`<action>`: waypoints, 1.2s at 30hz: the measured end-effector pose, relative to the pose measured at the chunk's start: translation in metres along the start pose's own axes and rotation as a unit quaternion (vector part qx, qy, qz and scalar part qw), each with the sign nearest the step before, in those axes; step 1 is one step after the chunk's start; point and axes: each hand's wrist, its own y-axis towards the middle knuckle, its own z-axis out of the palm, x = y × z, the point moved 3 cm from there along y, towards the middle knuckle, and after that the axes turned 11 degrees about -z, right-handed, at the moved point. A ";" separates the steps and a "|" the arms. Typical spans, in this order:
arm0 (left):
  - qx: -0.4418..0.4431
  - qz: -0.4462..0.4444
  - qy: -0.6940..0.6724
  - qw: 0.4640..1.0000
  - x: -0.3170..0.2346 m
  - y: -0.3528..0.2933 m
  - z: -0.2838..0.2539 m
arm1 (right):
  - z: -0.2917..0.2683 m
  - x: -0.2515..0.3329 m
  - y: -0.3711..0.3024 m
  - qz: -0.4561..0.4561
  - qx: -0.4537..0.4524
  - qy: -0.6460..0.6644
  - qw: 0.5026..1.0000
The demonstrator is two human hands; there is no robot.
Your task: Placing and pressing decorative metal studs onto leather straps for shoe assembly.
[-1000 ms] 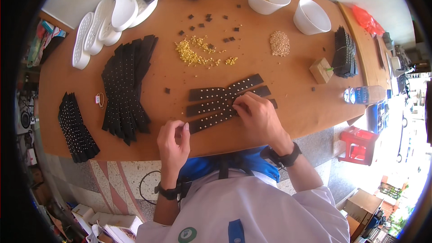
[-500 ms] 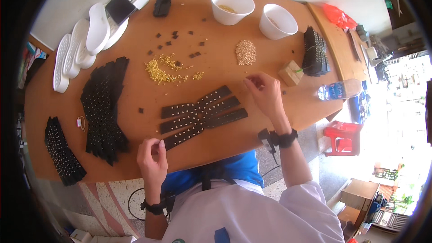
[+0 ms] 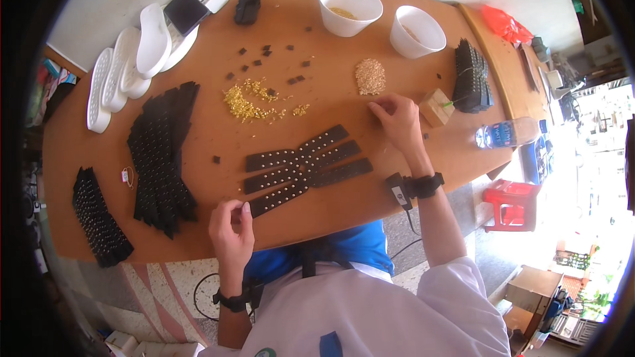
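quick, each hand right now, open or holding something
Left hand: fingers curled at the end of a studded black strap; grip unclear.
Right hand: fingers curled near the copper-coloured pile; contents cannot be told.

Hands [image 3: 400, 122] near studded black straps [image 3: 284, 174]

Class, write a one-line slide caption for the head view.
Studded black straps on a brown table, left hand at one end, right hand near a copper-coloured pile.
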 end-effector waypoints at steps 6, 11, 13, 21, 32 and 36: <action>0.001 -0.014 0.004 1.000 0.000 -0.001 -0.001 | 0.001 -0.001 -0.001 -0.017 0.013 -0.006 1.000; 0.001 -0.009 0.004 1.000 0.000 -0.001 0.000 | -0.002 -0.003 0.001 0.004 0.030 0.012 0.999; 0.002 -0.008 0.002 1.000 -0.001 0.000 -0.001 | -0.002 -0.002 0.002 0.019 0.040 0.004 0.999; 0.007 -0.008 0.008 1.000 0.001 0.000 -0.001 | 0.006 0.023 -0.023 0.001 0.026 0.003 1.000; 0.011 -0.017 -0.003 1.000 0.000 0.000 0.000 | -0.009 0.017 -0.022 0.013 -0.009 0.030 0.999; 0.009 -0.028 0.006 1.000 0.001 -0.001 0.000 | 0.003 0.016 -0.015 -0.027 0.014 -0.003 1.000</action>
